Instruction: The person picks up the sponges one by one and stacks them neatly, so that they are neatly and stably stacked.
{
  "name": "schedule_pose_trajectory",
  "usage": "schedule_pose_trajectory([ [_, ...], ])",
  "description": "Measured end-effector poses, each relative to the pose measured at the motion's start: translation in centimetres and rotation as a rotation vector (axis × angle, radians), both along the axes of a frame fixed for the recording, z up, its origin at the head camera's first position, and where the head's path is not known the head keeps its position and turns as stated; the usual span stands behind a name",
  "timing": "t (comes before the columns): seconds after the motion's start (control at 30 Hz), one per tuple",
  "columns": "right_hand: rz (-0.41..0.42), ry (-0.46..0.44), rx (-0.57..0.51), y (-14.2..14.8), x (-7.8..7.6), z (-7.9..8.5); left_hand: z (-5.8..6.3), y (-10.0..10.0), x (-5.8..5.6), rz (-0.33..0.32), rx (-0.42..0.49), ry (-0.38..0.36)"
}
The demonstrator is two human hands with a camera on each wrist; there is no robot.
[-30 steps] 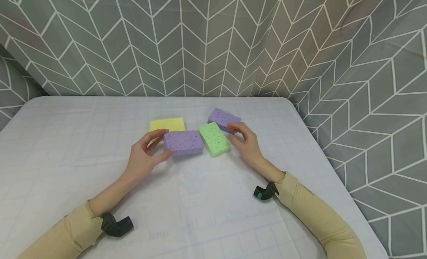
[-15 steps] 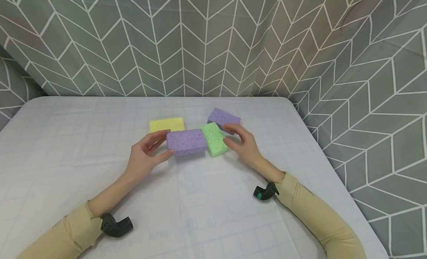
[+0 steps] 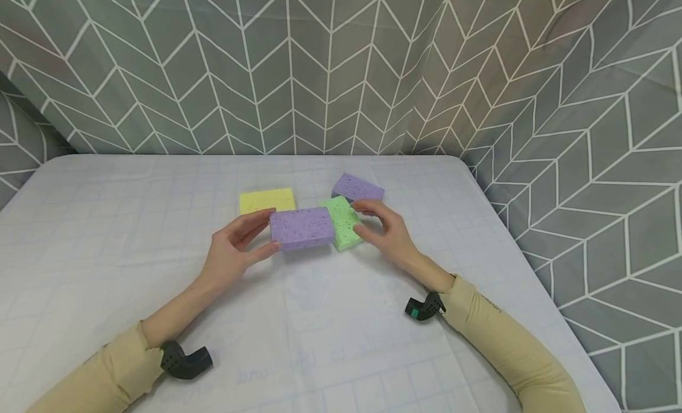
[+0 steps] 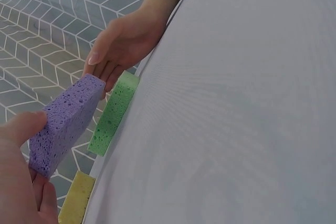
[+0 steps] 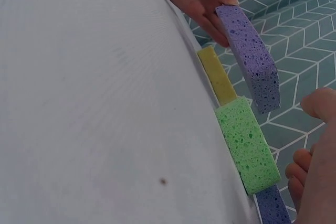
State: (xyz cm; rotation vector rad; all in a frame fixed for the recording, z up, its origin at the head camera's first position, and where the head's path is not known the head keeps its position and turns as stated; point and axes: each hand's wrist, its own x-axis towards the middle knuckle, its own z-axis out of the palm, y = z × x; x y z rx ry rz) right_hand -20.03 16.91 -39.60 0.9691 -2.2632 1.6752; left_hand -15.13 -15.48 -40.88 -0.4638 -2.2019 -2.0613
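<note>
My left hand [image 3: 228,251] pinches a purple sponge [image 3: 302,226] by its left end, thumb on the near side and fingers on the far side. In both wrist views this sponge [image 5: 251,56] is raised off the table. Beside its right end is a green sponge [image 3: 343,222], partly covered by it in the head view. My right hand [image 3: 390,232] hovers by the green sponge's right side with fingers loosely bent and spread, and the right wrist view shows nothing between them. Behind the green one lies a second purple sponge [image 3: 358,187], partly hidden by my right fingers.
A yellow sponge [image 3: 266,200] lies flat behind the held sponge, left of the green one. A white cloth [image 3: 319,342] covers the table. Grey curtains [image 3: 240,70] with white zigzag lines hang behind and to the right. Each sleeve carries a small black camera [image 3: 186,361].
The held purple sponge has shifted slightly right with my left hand, overlapping more of the green sponge in the head view. My right hand has moved a little left, away from the far purple sponge.
</note>
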Motion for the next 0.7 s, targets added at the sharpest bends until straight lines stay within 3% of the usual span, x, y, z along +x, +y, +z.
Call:
schedule_pose_trajectory([
  [0.1,0.019,-0.014,0.010,-0.5,1.0,1.3,0.0,0.0,0.0,-0.006,-0.008,0.000],
  [0.17,0.035,-0.006,0.024,-0.6,1.1,1.3,0.1,-0.1,0.0,-0.008,-0.019,0.001],
  [0.43,0.083,0.052,0.038,-0.4,-0.2,-1.3,0.1,0.0,0.1,-0.053,-0.015,0.022],
  [0.7,0.150,0.043,0.056,-0.3,-0.2,-1.5,0.2,0.0,0.3,-0.090,-0.023,0.044],
])
